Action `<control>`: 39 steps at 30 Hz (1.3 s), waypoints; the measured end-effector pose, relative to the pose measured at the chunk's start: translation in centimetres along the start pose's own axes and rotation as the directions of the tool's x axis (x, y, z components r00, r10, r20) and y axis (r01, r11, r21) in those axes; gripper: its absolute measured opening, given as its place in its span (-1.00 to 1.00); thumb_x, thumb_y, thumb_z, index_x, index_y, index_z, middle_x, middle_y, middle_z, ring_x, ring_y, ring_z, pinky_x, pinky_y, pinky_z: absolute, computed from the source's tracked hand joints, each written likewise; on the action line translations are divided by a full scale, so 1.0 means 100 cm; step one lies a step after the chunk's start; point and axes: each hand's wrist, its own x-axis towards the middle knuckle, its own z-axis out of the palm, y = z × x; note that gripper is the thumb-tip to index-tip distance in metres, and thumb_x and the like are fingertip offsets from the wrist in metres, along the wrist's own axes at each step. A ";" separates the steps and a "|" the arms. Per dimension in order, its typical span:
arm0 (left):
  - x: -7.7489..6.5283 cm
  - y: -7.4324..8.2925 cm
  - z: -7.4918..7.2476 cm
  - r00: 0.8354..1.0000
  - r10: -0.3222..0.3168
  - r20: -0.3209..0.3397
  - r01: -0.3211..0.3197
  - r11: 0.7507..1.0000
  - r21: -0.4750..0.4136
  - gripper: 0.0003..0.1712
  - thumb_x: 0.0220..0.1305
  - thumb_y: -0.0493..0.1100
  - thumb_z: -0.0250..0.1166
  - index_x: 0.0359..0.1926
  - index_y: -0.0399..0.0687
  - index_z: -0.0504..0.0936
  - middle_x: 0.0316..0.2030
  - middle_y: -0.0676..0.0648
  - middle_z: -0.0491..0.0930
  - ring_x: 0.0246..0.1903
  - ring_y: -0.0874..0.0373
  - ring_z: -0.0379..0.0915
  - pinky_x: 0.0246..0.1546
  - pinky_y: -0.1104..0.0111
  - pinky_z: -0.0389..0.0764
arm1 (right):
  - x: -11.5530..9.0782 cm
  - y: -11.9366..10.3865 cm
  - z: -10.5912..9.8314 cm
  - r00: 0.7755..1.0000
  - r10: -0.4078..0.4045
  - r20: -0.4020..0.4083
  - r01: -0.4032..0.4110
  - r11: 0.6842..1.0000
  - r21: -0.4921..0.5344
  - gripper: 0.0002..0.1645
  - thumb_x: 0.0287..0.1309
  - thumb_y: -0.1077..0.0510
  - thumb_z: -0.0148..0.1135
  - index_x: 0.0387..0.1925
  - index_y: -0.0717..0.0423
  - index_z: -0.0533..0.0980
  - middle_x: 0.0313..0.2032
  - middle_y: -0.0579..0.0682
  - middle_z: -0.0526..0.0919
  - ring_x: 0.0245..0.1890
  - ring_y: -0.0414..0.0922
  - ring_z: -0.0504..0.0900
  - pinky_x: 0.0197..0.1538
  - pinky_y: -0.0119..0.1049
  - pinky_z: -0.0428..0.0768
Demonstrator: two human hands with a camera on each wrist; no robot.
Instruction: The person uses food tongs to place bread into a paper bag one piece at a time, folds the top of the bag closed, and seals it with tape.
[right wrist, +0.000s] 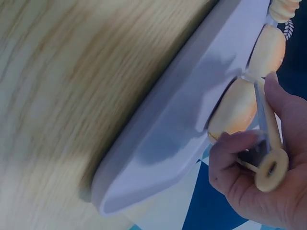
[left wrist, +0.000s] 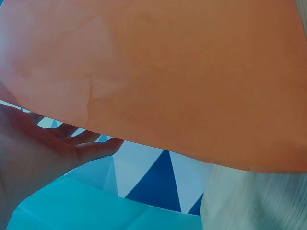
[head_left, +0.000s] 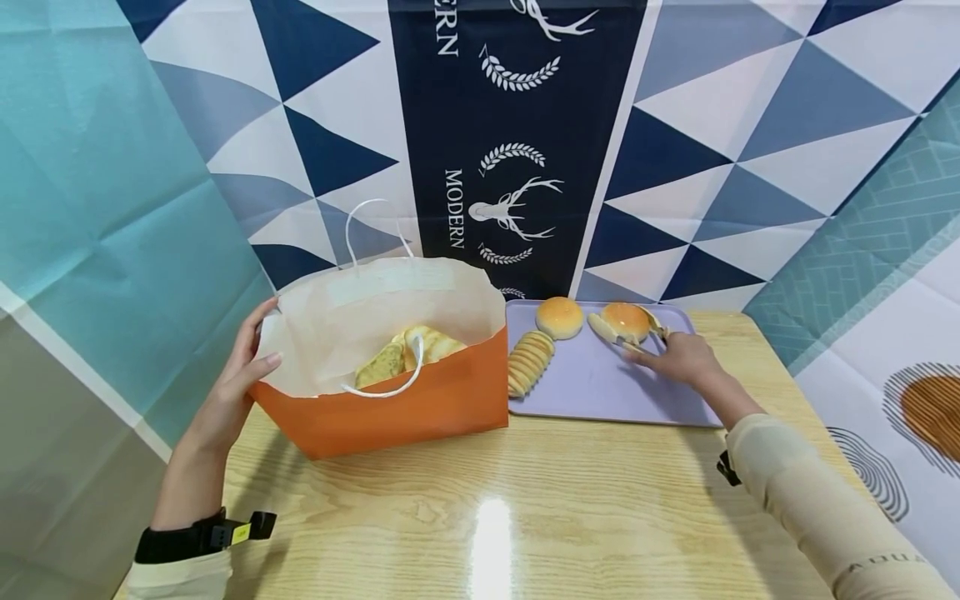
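Note:
My left hand (head_left: 228, 387) holds the left side of an orange paper bag (head_left: 405, 417), thumb at its rim. In the left wrist view, the bag's orange face hides the fingertips. Pieces of bread (head_left: 438, 346) lie inside the bag. On the right, my right hand (head_left: 681, 358) grips light-coloured tongs (head_left: 604, 328), their arms on either side of a round golden bun (head_left: 627, 318) on a lilac tray (head_left: 600, 392). The right wrist view shows the tongs' ring-shaped end (right wrist: 272, 170) near the palm. Whether both tips press the bun, I cannot tell.
A second round bun (head_left: 559, 317) and a ridged, elongated bread (head_left: 531, 363) sit on the tray's left part. The bag stands against that side of the tray. White cord handles (head_left: 390, 390) hang over the bag. Behind the wooden table (head_left: 420, 517) hangs a patterned cloth (head_left: 517, 125).

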 end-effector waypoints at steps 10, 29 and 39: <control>0.001 0.000 0.000 1.000 0.001 -0.001 -0.001 1.000 0.005 -0.19 0.57 -0.09 -0.04 0.70 0.32 -0.11 0.65 0.02 -0.26 0.52 0.08 -0.17 0.35 0.08 0.15 | -0.003 0.006 0.009 0.998 0.001 -0.057 0.000 1.000 0.021 -0.11 0.27 -0.47 0.31 -0.23 0.38 0.48 -0.45 0.16 0.48 -0.45 0.05 0.45 -0.43 -0.16 0.36; 0.002 0.001 0.002 1.000 -0.013 -0.008 0.013 1.000 0.015 -0.18 0.56 -0.08 -0.02 0.70 0.32 -0.12 0.66 0.03 -0.26 0.54 0.05 -0.23 0.40 -0.07 0.06 | -0.015 0.016 -0.008 0.987 -0.052 -0.154 0.058 0.998 0.039 -0.13 0.33 -0.47 0.22 -0.22 0.35 0.48 -0.50 0.16 0.48 -0.49 0.07 0.44 -0.48 -0.15 0.33; 0.001 0.002 0.004 1.000 -0.014 -0.009 0.015 1.000 0.024 -0.19 0.57 -0.07 -0.03 0.70 0.32 -0.12 0.64 -0.01 -0.21 0.49 0.05 -0.11 0.34 0.15 0.21 | -0.025 -0.004 -0.032 0.948 -0.154 -0.279 0.165 0.986 0.015 -0.31 0.33 -0.41 0.30 -0.41 0.11 0.38 -0.58 0.03 0.40 -0.53 0.03 0.42 -0.45 -0.13 0.29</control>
